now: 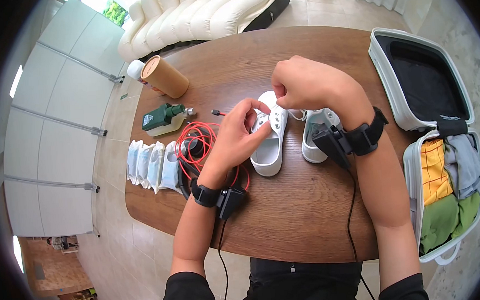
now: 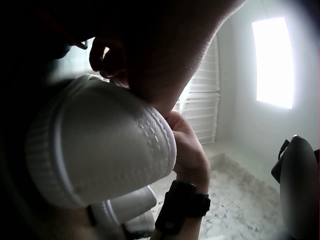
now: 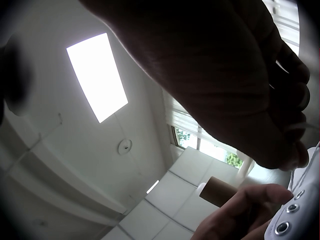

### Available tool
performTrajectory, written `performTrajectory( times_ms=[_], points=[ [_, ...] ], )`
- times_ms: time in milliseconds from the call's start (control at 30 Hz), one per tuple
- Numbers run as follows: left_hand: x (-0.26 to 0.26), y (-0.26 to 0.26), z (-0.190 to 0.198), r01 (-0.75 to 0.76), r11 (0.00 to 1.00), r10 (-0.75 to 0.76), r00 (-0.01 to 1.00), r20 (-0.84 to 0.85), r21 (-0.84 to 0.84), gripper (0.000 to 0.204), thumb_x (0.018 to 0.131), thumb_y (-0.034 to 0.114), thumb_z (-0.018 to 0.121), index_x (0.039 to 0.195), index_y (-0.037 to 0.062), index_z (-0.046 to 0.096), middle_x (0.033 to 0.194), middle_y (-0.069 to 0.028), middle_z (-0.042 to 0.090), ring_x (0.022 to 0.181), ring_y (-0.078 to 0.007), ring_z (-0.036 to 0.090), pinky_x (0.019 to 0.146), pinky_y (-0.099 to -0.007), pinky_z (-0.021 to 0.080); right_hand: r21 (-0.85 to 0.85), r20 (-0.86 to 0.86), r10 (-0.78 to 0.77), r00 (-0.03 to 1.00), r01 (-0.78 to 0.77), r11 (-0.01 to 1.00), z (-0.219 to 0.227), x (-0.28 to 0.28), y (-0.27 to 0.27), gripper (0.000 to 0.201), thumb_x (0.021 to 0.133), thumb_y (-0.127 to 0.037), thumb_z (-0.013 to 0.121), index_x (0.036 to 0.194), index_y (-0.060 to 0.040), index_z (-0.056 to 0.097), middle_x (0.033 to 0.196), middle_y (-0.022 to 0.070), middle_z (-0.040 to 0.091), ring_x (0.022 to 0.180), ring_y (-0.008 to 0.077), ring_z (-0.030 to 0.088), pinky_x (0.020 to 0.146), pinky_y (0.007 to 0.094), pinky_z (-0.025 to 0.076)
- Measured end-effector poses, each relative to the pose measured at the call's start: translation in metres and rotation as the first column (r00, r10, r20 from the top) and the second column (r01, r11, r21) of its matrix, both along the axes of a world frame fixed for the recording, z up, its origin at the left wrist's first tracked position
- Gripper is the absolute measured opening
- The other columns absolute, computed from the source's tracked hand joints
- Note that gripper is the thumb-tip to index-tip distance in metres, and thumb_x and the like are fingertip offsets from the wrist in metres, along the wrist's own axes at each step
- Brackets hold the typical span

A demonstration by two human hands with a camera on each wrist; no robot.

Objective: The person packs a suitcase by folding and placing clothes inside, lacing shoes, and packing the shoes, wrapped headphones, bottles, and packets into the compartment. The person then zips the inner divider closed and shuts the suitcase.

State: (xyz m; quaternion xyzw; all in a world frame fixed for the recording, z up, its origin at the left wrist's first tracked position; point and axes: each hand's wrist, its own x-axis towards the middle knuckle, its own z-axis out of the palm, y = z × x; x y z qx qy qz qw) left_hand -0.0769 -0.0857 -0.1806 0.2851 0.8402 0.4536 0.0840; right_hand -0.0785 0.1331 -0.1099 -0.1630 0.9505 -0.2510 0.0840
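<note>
Two white canvas sneakers stand on the wooden table: the left sneaker [image 1: 267, 162] lies between my hands, the right sneaker [image 1: 312, 152] partly hidden under my right wrist. My left hand [image 1: 239, 136] grips the left sneaker's side at the eyelets, index finger and thumb curved over the flap. Over its toe end, my right hand [image 1: 307, 82] has bent fingers and pinches a white shoelace [image 3: 298, 126], which shows in the right wrist view. Metal eyelets [image 3: 292, 208] line the flap there. In the left wrist view the sneaker's heel [image 2: 115, 145] fills the middle.
A tangled red cable [image 1: 187, 132] lies by my left wrist over black headphones. Further left are wrapped blue-white packets [image 1: 153, 167], a green bottle [image 1: 161, 117] and a cardboard tube [image 1: 165, 77]. An open white suitcase [image 1: 411, 189] with folded clothes [image 1: 435, 171] stands at the right.
</note>
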Motion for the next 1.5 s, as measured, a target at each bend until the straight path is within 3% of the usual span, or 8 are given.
performTrajectory(
  times_ms=[100, 267, 1000, 1100, 1167, 1367, 1500],
  points=[
    [-0.003, -0.003, -0.008, -0.004, 1.0, 0.004, 1.0, 0.022, 0.005, 0.019, 0.09, 0.012, 0.075, 0.106, 0.0045, 0.066, 0.076, 0.0059, 0.037, 0.071, -0.0055, 0.037, 0.065, -0.0235, 0.033, -0.013, 0.065, -0.019, 0.998, 0.02, 1.0, 0.003, 0.001, -0.001, 0.013, 0.079, -0.009, 0.071, 0.082, 0.0041, 0.073, 0.08, 0.0205, 0.074, 0.077, 0.0329, 0.074, 0.072, 0.0406, 0.058],
    [-0.002, -0.001, -0.005, 0.005, 1.0, -0.005, 1.0, 0.012, 0.014, 0.015, 0.092, 0.009, 0.075, 0.105, 0.0042, 0.069, 0.077, 0.0066, 0.039, 0.071, -0.005, 0.037, 0.064, -0.0225, 0.032, 0.005, -0.014, 0.012, 1.0, -0.012, 1.0, 0.001, 0.001, -0.001, 0.011, 0.077, -0.007, 0.071, 0.081, 0.003, 0.074, 0.08, 0.0201, 0.073, 0.077, 0.0334, 0.073, 0.072, 0.0404, 0.058],
    [0.0, -0.003, -0.004, -0.036, 0.999, 0.036, 0.999, -0.003, 0.034, 0.019, 0.085, 0.008, 0.081, 0.104, 0.0038, 0.079, 0.074, 0.005, 0.039, 0.068, -0.0056, 0.038, 0.062, -0.0244, 0.032, 0.072, 0.056, 0.012, 0.998, -0.016, 0.997, -0.006, -0.001, -0.007, 0.008, 0.08, -0.005, 0.072, 0.083, 0.002, 0.073, 0.076, 0.0179, 0.074, 0.071, 0.028, 0.075, 0.066, 0.0394, 0.058],
    [0.0, -0.003, -0.005, -0.035, 0.999, 0.036, 0.999, -0.007, 0.034, 0.023, 0.084, 0.009, 0.082, 0.105, 0.0041, 0.079, 0.075, 0.0048, 0.039, 0.068, -0.0057, 0.038, 0.062, -0.0246, 0.032, 0.093, 0.071, -0.014, 0.997, 0.007, 0.996, -0.007, -0.002, -0.009, 0.009, 0.079, -0.006, 0.073, 0.083, 0.0013, 0.074, 0.078, 0.0179, 0.074, 0.074, 0.0297, 0.074, 0.069, 0.0405, 0.058],
    [0.0, -0.004, -0.004, -0.029, 0.999, 0.029, 0.999, -0.015, 0.037, 0.024, 0.083, 0.009, 0.082, 0.106, 0.0043, 0.079, 0.076, 0.0047, 0.039, 0.068, -0.0058, 0.038, 0.062, -0.0247, 0.032, 0.154, 0.075, -0.023, 0.997, 0.011, 0.988, -0.009, -0.005, -0.01, 0.012, 0.08, -0.003, 0.073, 0.091, 0.0015, 0.078, 0.092, 0.0233, 0.076, 0.09, 0.0345, 0.076, 0.079, 0.0435, 0.061],
    [0.003, -0.002, -0.004, -0.044, 0.999, 0.045, 0.996, -0.072, 0.008, 0.027, 0.083, 0.011, 0.082, 0.109, 0.0045, 0.078, 0.077, 0.0031, 0.04, 0.069, -0.0071, 0.039, 0.062, -0.0253, 0.033, 0.155, -0.022, -0.029, 0.999, 0.032, 0.987, -0.009, -0.001, -0.013, 0.015, 0.08, -0.001, 0.073, 0.094, 0.001, 0.077, 0.095, 0.0228, 0.076, 0.091, 0.0348, 0.076, 0.08, 0.0431, 0.062],
    [0.003, -0.002, -0.007, -0.064, 0.998, 0.067, 0.983, -0.172, 0.023, 0.026, 0.082, 0.018, 0.082, 0.107, 0.0092, 0.08, 0.073, -0.0022, 0.046, 0.065, -0.0122, 0.045, 0.059, -0.03, 0.038, 0.154, -0.043, -0.024, 0.999, 0.03, 0.988, -0.015, -0.003, -0.012, 0.013, 0.08, 0.0, 0.073, 0.092, 0.0017, 0.077, 0.096, 0.0229, 0.076, 0.092, 0.0355, 0.076, 0.079, 0.0429, 0.061]
  ],
)
